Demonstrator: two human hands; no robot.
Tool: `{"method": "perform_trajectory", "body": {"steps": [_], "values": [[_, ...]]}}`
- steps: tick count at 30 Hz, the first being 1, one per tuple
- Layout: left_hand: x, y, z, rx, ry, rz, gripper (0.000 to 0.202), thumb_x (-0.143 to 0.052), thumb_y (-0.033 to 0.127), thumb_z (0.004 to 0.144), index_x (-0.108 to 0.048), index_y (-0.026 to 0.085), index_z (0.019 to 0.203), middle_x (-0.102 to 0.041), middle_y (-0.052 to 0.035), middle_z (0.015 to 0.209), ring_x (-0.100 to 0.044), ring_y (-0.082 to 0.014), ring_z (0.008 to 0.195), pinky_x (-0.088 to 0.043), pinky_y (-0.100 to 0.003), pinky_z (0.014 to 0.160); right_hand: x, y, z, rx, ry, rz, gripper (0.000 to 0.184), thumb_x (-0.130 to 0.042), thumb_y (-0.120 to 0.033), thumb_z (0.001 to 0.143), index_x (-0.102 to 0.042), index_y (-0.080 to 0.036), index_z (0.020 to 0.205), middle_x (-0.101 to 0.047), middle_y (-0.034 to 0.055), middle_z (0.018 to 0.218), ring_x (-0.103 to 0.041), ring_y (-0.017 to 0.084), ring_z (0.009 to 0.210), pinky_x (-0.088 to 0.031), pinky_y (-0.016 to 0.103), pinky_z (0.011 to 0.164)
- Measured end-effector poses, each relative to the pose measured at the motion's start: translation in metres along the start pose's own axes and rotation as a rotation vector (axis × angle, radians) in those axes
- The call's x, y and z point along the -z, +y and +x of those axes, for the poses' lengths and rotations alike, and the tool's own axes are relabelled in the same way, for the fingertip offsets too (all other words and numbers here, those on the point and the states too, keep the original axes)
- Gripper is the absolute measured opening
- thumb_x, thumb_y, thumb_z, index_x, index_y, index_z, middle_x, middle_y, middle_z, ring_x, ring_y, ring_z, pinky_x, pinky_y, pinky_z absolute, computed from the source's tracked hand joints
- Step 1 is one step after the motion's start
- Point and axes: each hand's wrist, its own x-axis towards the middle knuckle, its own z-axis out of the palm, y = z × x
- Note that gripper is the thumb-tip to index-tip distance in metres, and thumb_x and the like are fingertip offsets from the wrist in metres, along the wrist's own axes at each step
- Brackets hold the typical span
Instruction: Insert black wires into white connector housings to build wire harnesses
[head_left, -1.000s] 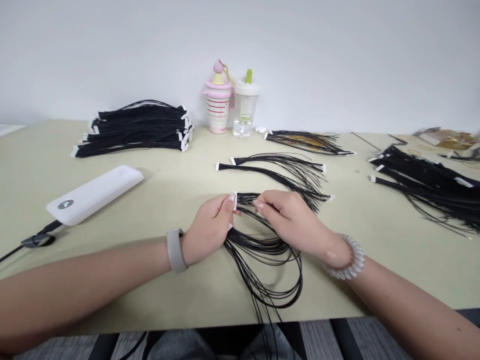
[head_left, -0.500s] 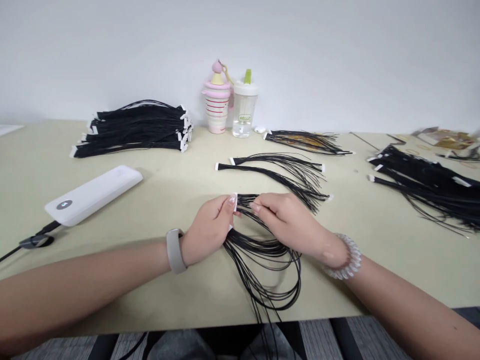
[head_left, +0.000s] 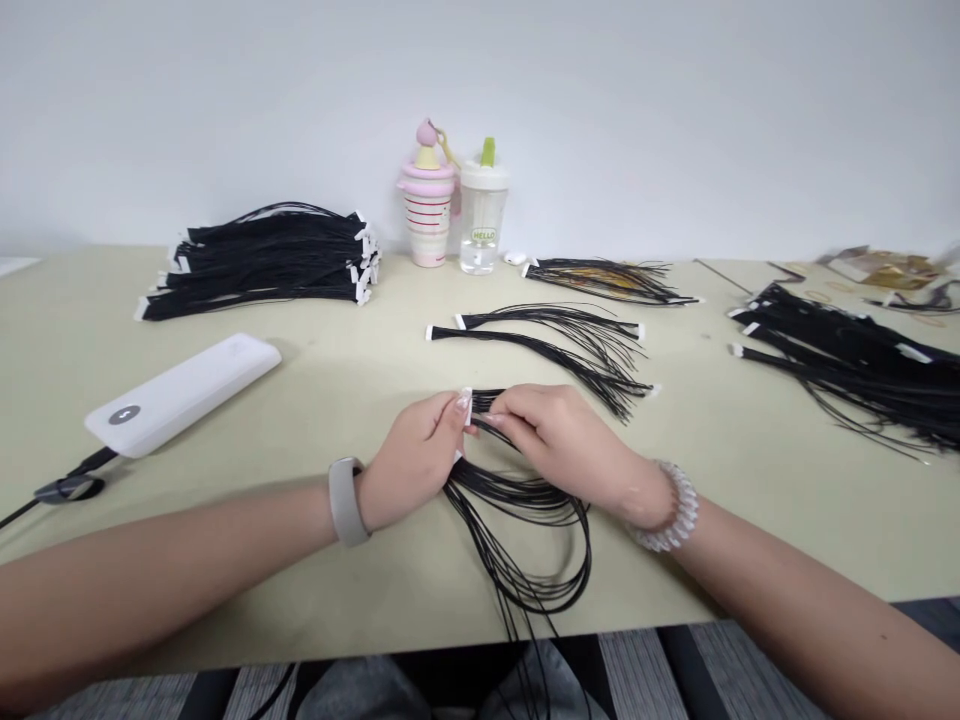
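**Hands on one black wire harness, mid-table**

Left hand [head_left: 412, 465] and right hand [head_left: 562, 445] meet at the near middle of the table [head_left: 315, 400], working on one harness of thin black wires [head_left: 517, 492].

Left fingers [head_left: 459, 408] are pressed together, pinching the white connector [head_left: 466, 405], which stands about upright. Right fingers [head_left: 499, 420] are pinched on the wires just beside that connector; both hands nearly touch. The wires drop from there in a loose loop toward the near table edge, and some ends hang over it.

State of the layout:
- Back left: big stack of harnesses [head_left: 270, 262], white ends lined up on its right side.
- Centre: two loose harnesses [head_left: 547, 322] lying side by side, just beyond the hands.
- Back centre: one smaller bundle [head_left: 600, 282], flat on the table.
- Right: loose heap of harnesses [head_left: 847, 365], ends fanned out, less tidy than the stack.

Which harnesses are finished: cannot tell from this view. The stack looks like the ordered batch, the right heap the unordered one. The one in hand is not on either.

Other items: white power bank [head_left: 180, 395] with a black cable [head_left: 71, 490] at left; pink striped cup [head_left: 427, 205] and clear bottle [head_left: 480, 230] at the back edge; papers [head_left: 885, 268] in the far right corner. Grey wristband [head_left: 347, 500] on the left wrist, clear coil bracelet [head_left: 671, 510] on the right.
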Motion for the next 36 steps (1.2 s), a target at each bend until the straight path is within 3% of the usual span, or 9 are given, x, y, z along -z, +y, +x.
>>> {"method": "perform_trajectory", "body": {"steps": [4,7,9,12,14,16,19,23,36], "values": [[0.001,0.001,0.001,0.055,0.032,-0.025,0.043,-0.028,0.043,0.089,-0.042,0.017,0.058,-0.048,0.0002,0.059,-0.046,-0.0113,0.058,-0.037,-0.023,0.058,0.009,0.007,0.001,-0.063,0.049,-0.005,0.013,-0.057,-0.029,0.078,-0.055,-0.016,0.076,-0.057,-0.0001,0.073,-0.049,0.009,0.065,-0.037,0.021,0.061],[0.001,0.003,0.003,0.12,0.104,-0.054,0.042,-0.03,0.043,0.088,-0.041,0.017,0.057,-0.047,0.0006,0.056,-0.044,-0.0113,0.055,-0.037,-0.024,0.056,0.023,0.007,-0.002,-0.084,0.199,-0.045,0.029,-0.067,-0.04,0.069,-0.052,-0.016,0.074,-0.053,0.0008,0.074,-0.046,0.01,0.066,-0.036,0.022,0.059],[0.0,0.004,0.004,0.153,0.162,-0.079,0.042,-0.031,0.043,0.088,-0.04,0.017,0.057,-0.047,0.0008,0.054,-0.045,-0.0116,0.055,-0.037,-0.024,0.056,0.033,0.002,-0.008,-0.098,0.199,-0.005,0.036,-0.066,-0.044,0.069,-0.045,-0.017,0.061,-0.044,-0.0024,0.059,-0.037,0.008,0.056,-0.03,0.021,0.051],[-0.001,0.006,0.005,0.177,0.218,-0.102,0.041,-0.032,0.042,0.088,-0.041,0.017,0.056,-0.047,0.0009,0.052,-0.047,-0.0122,0.056,-0.039,-0.024,0.056,0.039,-0.009,-0.017,-0.132,-0.102,0.193,0.046,-0.057,-0.045,0.077,-0.034,-0.016,0.048,-0.028,-0.0051,0.046,-0.023,0.005,0.045,-0.02,0.021,0.041],[-0.001,0.007,0.006,0.172,0.224,-0.106,0.041,-0.032,0.041,0.088,-0.041,0.018,0.055,-0.045,0.0011,0.05,-0.049,-0.0128,0.058,-0.04,-0.024,0.058,0.033,-0.014,-0.021,-0.137,-0.355,0.302,0.045,-0.048,-0.04,0.083,-0.039,-0.015,0.048,-0.032,-0.0048,0.044,-0.024,0.004,0.042,-0.019,0.02,0.038],[0.0,0.007,0.006,0.166,0.227,-0.107,0.042,-0.032,0.04,0.088,-0.04,0.018,0.054,-0.043,0.0011,0.049,-0.051,-0.0137,0.061,-0.042,-0.025,0.061,0.02,-0.018,-0.022,-0.136,-0.454,0.336,0.04,-0.042,-0.034,0.086,-0.046,-0.015,0.051,-0.042,-0.0041,0.045,-0.031,0.003,0.041,-0.022,0.018,0.039],[-0.001,0.007,0.006,0.153,0.23,-0.122,0.041,-0.03,0.039,0.089,-0.039,0.018,0.054,-0.042,0.0013,0.048,-0.054,-0.0145,0.066,-0.044,-0.025,0.066,-0.002,-0.021,-0.017,-0.158,-0.355,0.317,0.037,-0.038,-0.025,0.087,-0.05,-0.014,0.054,-0.05,-0.0034,0.047,-0.039,0.003,0.042,-0.028,0.017,0.044],[-0.002,0.003,0.006,0.139,0.214,-0.134,0.04,-0.029,0.04,0.089,-0.039,0.019,0.056,-0.042,0.002,0.049,-0.053,-0.0138,0.066,-0.045,-0.027,0.073,-0.018,-0.025,-0.012,-0.171,-0.219,0.248,0.037,-0.04,-0.023,0.085,-0.047,-0.014,0.05,-0.05,-0.0036,0.046,-0.037,0.003,0.042,-0.025,0.018,0.045],[-0.003,0.002,0.003,0.115,0.211,-0.121,0.04,-0.029,0.04,0.089,-0.039,0.018,0.057,-0.044,0.0017,0.052,-0.054,-0.0136,0.068,-0.043,-0.026,0.07,-0.023,-0.027,-0.012,-0.152,-0.184,0.305,0.041,-0.038,-0.028,0.087,-0.046,-0.013,0.05,-0.047,-0.0044,0.046,-0.031,0.002,0.044,-0.021,0.019,0.046]]}}
